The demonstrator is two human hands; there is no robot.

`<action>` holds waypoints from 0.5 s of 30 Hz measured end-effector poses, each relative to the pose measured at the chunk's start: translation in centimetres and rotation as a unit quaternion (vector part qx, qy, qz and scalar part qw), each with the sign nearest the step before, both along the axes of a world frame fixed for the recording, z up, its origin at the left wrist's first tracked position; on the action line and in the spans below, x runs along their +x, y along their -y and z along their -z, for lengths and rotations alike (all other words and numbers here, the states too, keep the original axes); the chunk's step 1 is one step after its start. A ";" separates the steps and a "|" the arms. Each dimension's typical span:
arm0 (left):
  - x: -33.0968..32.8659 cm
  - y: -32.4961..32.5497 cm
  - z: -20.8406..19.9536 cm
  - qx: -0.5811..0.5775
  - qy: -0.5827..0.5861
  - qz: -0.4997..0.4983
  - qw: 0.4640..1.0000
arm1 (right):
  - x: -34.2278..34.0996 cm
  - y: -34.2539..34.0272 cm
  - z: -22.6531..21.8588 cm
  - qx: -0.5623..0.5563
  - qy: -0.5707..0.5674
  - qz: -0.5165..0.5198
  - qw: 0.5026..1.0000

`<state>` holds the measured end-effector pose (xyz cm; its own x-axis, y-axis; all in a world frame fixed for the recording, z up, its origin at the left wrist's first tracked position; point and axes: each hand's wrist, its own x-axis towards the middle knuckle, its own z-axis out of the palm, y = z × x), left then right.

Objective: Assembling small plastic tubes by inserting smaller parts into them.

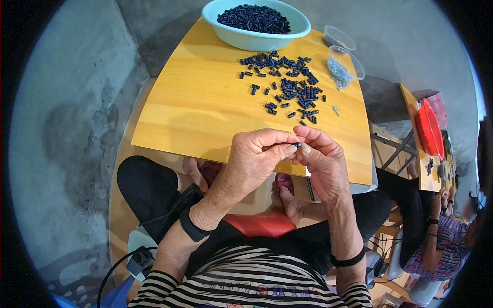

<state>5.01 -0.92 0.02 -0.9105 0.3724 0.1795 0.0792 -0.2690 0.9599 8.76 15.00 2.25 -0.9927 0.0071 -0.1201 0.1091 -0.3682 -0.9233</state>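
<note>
A small black plastic piece (pixel 297 145) is pinched over the table's near edge, only its tip showing between my fingers. My left hand (pixel 257 154) has thumb and forefinger closed on it. From the other side, the thumb and fingertips of my right hand (pixel 323 159) are closed on the same piece. Just beyond my hands lies a loose spread of short black plastic pieces (pixel 303 93), some bunched together and some single. A few tiny clear bits (pixel 336 110) lie to the right of them.
On the yellow table (pixel 190 108), a light-blue basin (pixel 246 40) full of black pieces stands at the far edge. Two clear tubs (pixel 358 66) are at the far right, one tipped with small clear parts spilling out. At right, another person (pixel 436 251) sits by a table with a red basin (pixel 430 128).
</note>
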 end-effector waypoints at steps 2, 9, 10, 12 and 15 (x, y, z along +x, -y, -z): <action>0.0 0.0 0.1 -0.009 -0.015 -0.004 1.000 | 0.0 0.0 0.0 0.006 0.005 0.008 1.000; 0.2 -0.1 0.0 -0.009 -0.035 -0.015 0.999 | 0.0 0.0 0.0 -0.001 0.009 0.004 1.000; 0.2 -0.2 0.0 -0.011 -0.040 -0.021 0.999 | 0.0 0.0 0.0 -0.001 0.008 0.007 1.000; 0.2 -0.2 0.0 -0.013 -0.045 -0.027 0.999 | 0.0 0.0 0.0 -0.002 0.008 0.009 1.000; 0.2 -0.2 -0.1 -0.025 -0.065 -0.041 0.997 | 0.0 0.0 0.0 0.004 0.007 0.008 1.000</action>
